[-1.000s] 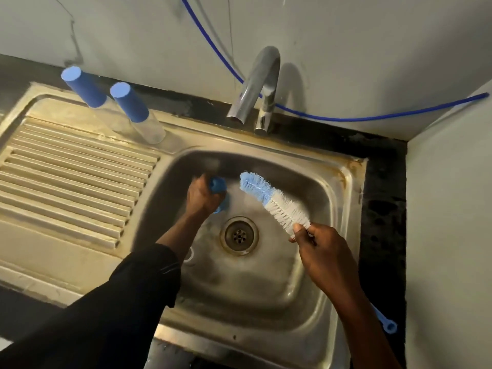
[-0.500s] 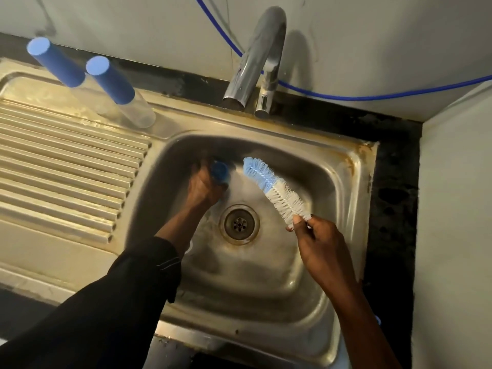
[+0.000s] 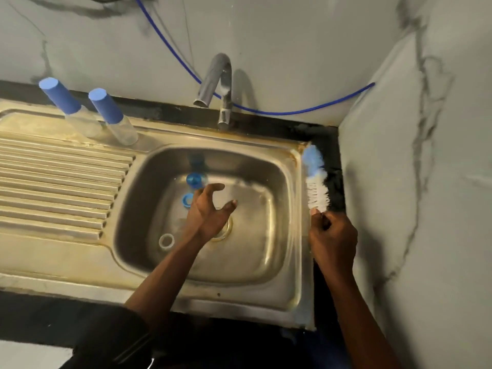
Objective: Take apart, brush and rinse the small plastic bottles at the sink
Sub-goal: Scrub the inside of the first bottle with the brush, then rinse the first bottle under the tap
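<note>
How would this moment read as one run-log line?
left hand: open over basin | right hand: holds bottle brush beside basin | blue bottle part: lying in basin

right hand is wrapping the brush right under the bristles, so the handle below the grip is staying hidden. bristles above the grip are smearing with motion blur. left hand is covering most of the drain. blue piece just beyond its fingertips is blurring, can't tell cap or bottle. smaller blue piece is sitting partly behind the fingers. clear ring beside the wrist is reading too small to identify. sleeve is running off the bottom edge.
</note>
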